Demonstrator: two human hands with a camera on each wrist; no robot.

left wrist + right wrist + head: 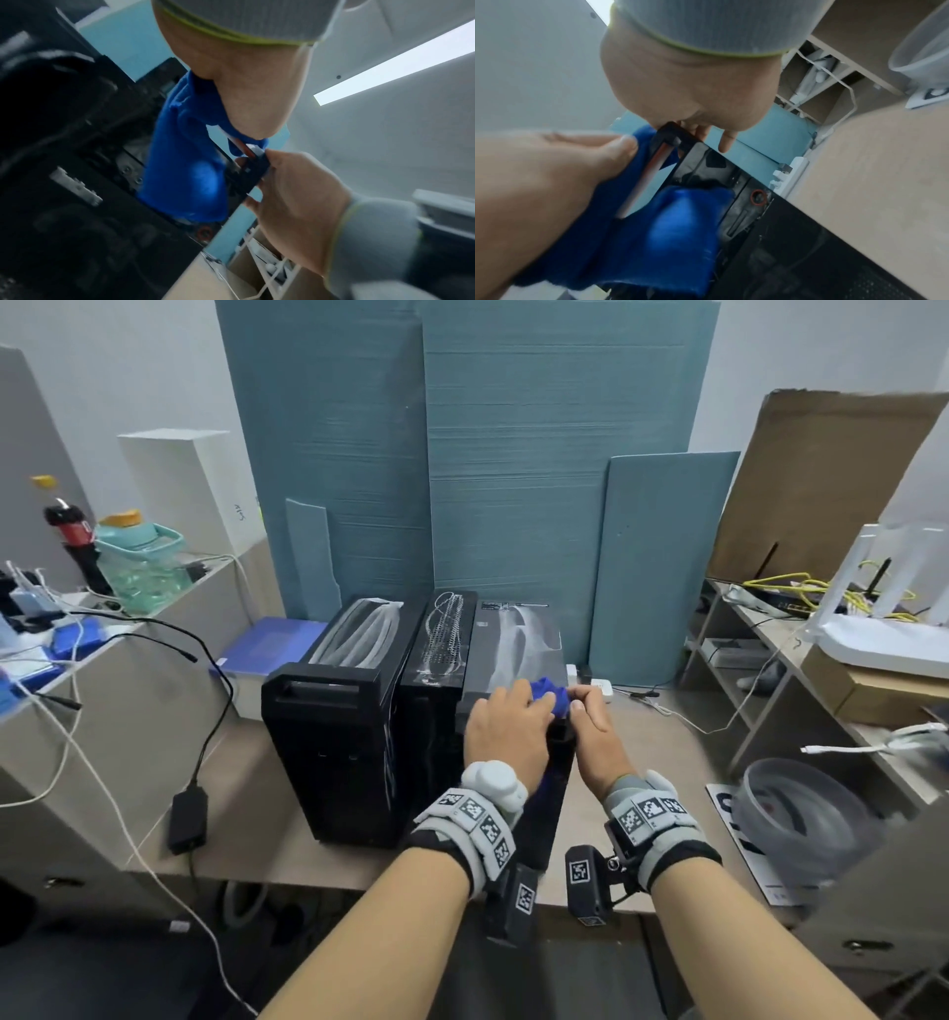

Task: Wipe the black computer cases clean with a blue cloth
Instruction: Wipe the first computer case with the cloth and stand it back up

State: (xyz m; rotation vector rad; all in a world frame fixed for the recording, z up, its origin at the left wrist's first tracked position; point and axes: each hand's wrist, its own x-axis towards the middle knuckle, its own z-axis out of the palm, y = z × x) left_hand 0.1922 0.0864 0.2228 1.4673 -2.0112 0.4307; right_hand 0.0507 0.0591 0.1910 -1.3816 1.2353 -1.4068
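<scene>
Three black computer cases stand side by side on the desk: the left case, the middle case and the right case. The step in hand is wiping the front top corner of the right case. The left hand presses the blue cloth onto that corner; its fingers are curled over the bunched cloth, and the left wrist view shows the rest of the cloth hanging down the front face. The right hand grips the right front edge of the same case, thumb on the near side and fingers wrapped round the black frame, apparently to steady it. Pale wipe streaks lie along the tops of the left and right cases, so the task appears well advanced on the top surfaces, while the front and side faces likely remain. The next move probably calls for drawing the cloth down the front panel while the right hand holds the case firm. Obstructions: the cases stand touching or nearly so, which leaves the inner side walls out of reach unless a case is shifted. A white power strip lies just behind the right case, and blue-green boards lean against the wall behind. A black power adapter and its cables lie to the left; a translucent tub sits to the right.
</scene>
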